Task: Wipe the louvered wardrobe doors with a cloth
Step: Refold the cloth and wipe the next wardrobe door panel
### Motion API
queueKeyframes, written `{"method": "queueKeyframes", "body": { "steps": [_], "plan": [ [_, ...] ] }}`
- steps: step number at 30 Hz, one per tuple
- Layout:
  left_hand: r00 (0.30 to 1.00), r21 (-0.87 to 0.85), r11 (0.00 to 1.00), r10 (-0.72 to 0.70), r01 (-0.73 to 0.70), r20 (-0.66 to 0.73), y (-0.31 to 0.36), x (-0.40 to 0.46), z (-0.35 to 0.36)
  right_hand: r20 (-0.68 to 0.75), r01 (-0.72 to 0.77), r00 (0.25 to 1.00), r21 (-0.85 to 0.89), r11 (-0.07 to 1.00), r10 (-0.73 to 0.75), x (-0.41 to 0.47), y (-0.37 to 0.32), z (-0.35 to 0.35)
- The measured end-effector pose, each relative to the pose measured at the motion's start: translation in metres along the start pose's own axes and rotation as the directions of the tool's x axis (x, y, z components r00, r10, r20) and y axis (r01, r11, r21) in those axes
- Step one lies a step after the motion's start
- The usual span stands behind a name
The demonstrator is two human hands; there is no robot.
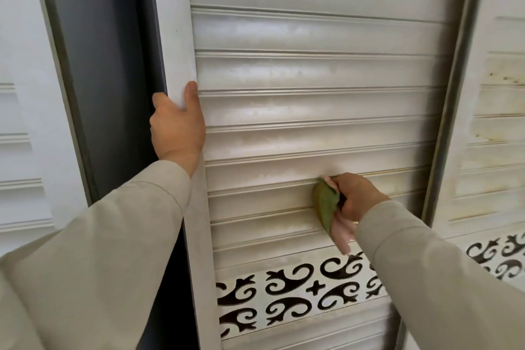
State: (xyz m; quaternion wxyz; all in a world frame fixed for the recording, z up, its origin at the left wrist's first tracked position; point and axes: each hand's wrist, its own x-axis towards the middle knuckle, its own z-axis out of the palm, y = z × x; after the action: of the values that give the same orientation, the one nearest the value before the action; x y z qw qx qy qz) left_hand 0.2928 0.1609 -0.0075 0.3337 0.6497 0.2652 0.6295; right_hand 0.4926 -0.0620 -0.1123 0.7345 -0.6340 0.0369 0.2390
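Observation:
A white louvered wardrobe door [312, 74] fills the middle of the head view, its slats streaked with damp patches. My left hand [177, 125] grips the door's left edge, thumb on the front face and fingers wrapped behind it. My right hand [353, 196] holds a bunched green and pink cloth [326, 206] and presses it against a lower slat, right of the door's middle. A pink tail of the cloth hangs below the hand.
A band of black scroll ornament [298, 290] runs across the door below the slats. A dark gap [113, 94] opens left of the door. Another louvered door [494, 128] stands at the right with yellowish stains, and a further white panel [22, 122] at the left.

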Motion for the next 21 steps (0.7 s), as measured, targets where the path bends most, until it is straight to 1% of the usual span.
{"method": "queueKeyframes", "body": {
  "steps": [1,4,6,8,10,12,18,21],
  "plan": [
    [1.0,0.002,1.0,-0.002,0.002,-0.003,0.0,0.0,0.0,0.046,-0.007,0.999,0.006,1.0,0.007,0.0,0.001,0.003],
    [1.0,0.011,1.0,-0.002,0.002,-0.011,-0.001,0.0,-0.002,0.102,0.017,0.995,-0.054,0.998,-0.011,-0.007,0.007,0.02],
    [1.0,0.013,1.0,-0.015,0.015,0.004,-0.001,0.0,-0.004,0.196,0.001,0.98,-0.095,0.995,0.018,-0.022,0.018,0.044],
    [0.999,0.014,1.0,-0.027,0.027,0.016,-0.001,0.0,-0.006,0.266,0.026,0.964,-0.105,0.994,0.002,-0.032,0.03,0.066],
    [0.999,0.029,0.999,-0.027,0.026,0.018,-0.004,-0.001,-0.008,0.278,0.057,0.96,-0.089,0.994,-0.03,-0.041,0.038,0.084],
    [0.999,0.009,1.0,-0.027,0.027,0.036,-0.005,-0.001,-0.01,0.286,0.063,0.958,-0.093,0.994,-0.034,-0.044,0.042,0.097],
    [0.993,-0.049,0.998,-0.035,0.041,0.115,-0.004,0.0,-0.02,0.358,-0.038,0.929,-0.152,0.988,0.091,-0.065,0.065,0.154],
    [0.991,-0.048,0.998,-0.022,0.029,0.134,-0.005,0.0,-0.02,0.379,-0.005,0.924,-0.125,0.992,0.052,-0.067,0.078,0.18]
  ]
}}
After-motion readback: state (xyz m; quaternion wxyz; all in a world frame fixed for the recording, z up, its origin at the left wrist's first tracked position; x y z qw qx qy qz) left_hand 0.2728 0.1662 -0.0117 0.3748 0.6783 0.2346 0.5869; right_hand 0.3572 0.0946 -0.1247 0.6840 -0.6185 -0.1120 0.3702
